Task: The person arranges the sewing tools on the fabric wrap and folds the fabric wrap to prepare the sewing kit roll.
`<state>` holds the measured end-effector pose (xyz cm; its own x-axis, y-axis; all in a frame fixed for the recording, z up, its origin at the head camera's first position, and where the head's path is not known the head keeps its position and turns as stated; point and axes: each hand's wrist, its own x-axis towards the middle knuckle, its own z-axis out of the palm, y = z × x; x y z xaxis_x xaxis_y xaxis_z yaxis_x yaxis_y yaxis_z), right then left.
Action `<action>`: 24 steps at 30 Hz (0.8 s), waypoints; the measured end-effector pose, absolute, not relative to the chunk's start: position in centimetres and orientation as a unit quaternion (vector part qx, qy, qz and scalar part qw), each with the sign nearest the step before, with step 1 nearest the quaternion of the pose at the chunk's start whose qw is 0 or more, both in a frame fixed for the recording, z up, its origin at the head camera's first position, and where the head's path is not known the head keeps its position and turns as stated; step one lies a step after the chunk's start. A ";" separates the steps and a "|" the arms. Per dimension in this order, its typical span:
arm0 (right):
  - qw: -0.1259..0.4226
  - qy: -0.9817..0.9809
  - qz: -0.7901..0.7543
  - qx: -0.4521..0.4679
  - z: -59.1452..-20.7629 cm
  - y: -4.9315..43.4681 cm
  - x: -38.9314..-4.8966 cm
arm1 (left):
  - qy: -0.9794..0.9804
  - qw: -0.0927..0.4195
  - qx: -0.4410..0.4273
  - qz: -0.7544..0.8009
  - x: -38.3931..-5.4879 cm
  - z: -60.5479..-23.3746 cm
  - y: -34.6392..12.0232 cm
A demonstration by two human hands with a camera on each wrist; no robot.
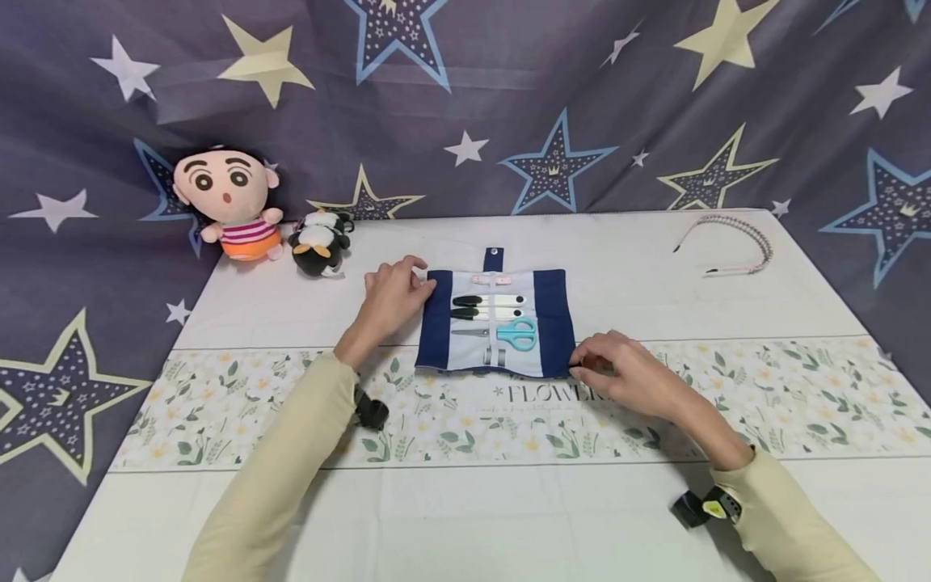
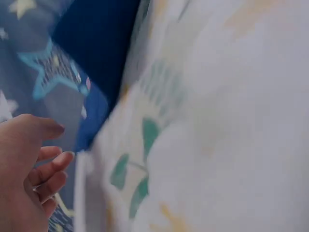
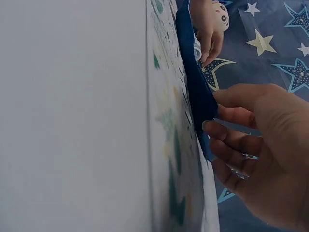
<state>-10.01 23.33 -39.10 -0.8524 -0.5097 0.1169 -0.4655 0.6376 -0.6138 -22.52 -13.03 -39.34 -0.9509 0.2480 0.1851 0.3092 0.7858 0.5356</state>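
An unrolled navy fabric pouch (image 1: pixel 554 323) lies on the table with its snap strap (image 1: pixel 494 259) pointing away. A band across its pale lining holds scissors (image 1: pixel 518 333) with light blue handles, two black-and-white tools (image 1: pixel 509 314), a small pink item (image 1: pixel 486 280) and small silver pieces at the near edge. My right hand (image 1: pixel 625 376) pinches the pouch's near right corner between thumb and fingers; the right wrist view shows that edge lifted. At the far left corner is my left hand (image 1: pixel 393 295), fingers loosely bent. In the left wrist view its fingertips stand apart from the navy cloth (image 2: pixel 96 43).
A plush doll (image 1: pixel 243 202) in a striped shirt and a penguin plush (image 1: pixel 318 244) sit at the back left. At the back right lies a headband (image 1: pixel 764 242). The tablecloth (image 1: pixel 465 517) has a floral strip; a star-patterned curtain (image 1: pixel 436 178) hangs behind.
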 end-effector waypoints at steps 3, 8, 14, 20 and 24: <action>0.010 0.910 -0.298 -0.289 -39.0 23.2 -10.2 | -0.931 0.028 -0.202 -0.304 -19.9 -38.2 -13.0; 0.012 0.911 -0.270 -0.310 -38.7 22.6 -10.4 | -0.912 -0.040 -0.280 -0.296 -15.5 -37.3 -13.5; -0.008 0.908 -0.239 -0.344 -38.8 22.2 -10.5 | -0.911 -0.051 -0.334 -0.236 -12.3 -37.8 -14.8; -0.029 0.904 -0.227 -0.361 -39.0 22.2 -10.6 | -0.909 -0.013 -0.341 -0.241 -11.9 -38.7 -15.4; -0.045 0.902 -0.228 -0.363 -39.1 22.4 -10.7 | -0.904 -0.001 -0.350 -0.244 -11.8 -38.9 -15.4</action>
<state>-10.73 22.41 -39.07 -0.7318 -0.6354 0.2465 -0.6763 0.6322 -0.3781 -11.76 -15.36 -38.87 -0.7551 0.6334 0.1692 0.6324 0.6358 0.4424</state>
